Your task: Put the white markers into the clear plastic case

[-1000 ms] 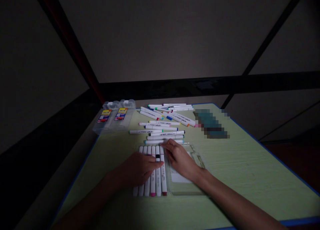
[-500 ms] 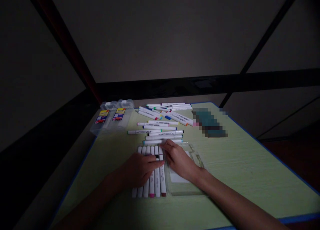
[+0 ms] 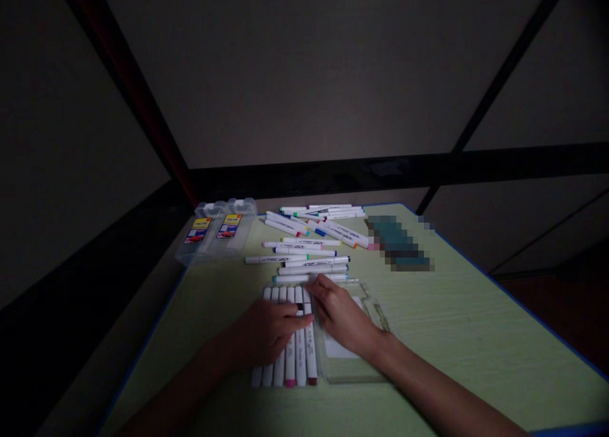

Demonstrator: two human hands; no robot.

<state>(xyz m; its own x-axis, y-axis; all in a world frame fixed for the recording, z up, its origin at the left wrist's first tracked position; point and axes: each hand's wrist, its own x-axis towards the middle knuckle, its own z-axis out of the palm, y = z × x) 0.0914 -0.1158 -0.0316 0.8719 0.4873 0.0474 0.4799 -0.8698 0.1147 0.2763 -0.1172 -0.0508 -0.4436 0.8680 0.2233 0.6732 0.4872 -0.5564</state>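
Note:
In front of me lies a clear plastic case (image 3: 354,381), opened out like a book. Its left half holds a row of white markers (image 3: 257,361), side by side, some with pink or brown ends visible. My left hand (image 3: 266,332) rests across the row, its fingers stretched to the right, with one fingertip on the rightmost marker (image 3: 311,354), which has a brown end. My right hand (image 3: 340,310) is over the case's hinge side, fingers closed in a pinch at the far end of that rightmost marker. The exact grip is partly hidden.
Behind the case, several loose white markers (image 3: 314,261) with coloured ends lie in a scattered pile on the pale green table (image 3: 451,335). Two clear cases (image 3: 242,228) with labels are at the back left. A blurred-out dark teal object (image 3: 397,237) lies back right.
The view has tilted up slightly, so everything sits a little lower. Both hands stay at nearly the same place on the marker row.

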